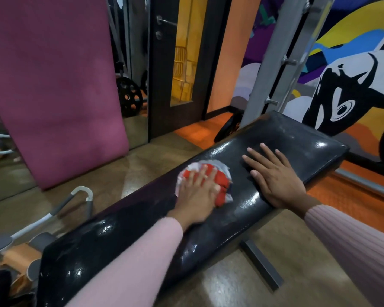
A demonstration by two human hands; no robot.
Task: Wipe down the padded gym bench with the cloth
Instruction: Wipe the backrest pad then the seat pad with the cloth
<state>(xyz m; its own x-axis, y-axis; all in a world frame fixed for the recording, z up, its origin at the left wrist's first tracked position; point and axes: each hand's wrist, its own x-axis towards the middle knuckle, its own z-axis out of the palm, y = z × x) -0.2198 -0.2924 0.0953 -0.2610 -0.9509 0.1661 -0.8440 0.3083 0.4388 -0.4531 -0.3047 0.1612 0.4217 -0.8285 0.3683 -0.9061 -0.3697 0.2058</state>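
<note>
The left hand (196,191) pressed flat on the cloth (222,185) mid-bench (297,138); the right hand (275,173) lay spread flat nearer the unwiped far end

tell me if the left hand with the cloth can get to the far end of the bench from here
Probably not directly: the right hand lies flat on the black padded bench between the red and white cloth under the left hand and that end.

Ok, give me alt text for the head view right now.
Left hand presses a red and white cloth flat on a glossy black padded bench; right hand rests open on the pad beside it. A pink mat leans behind.
</note>
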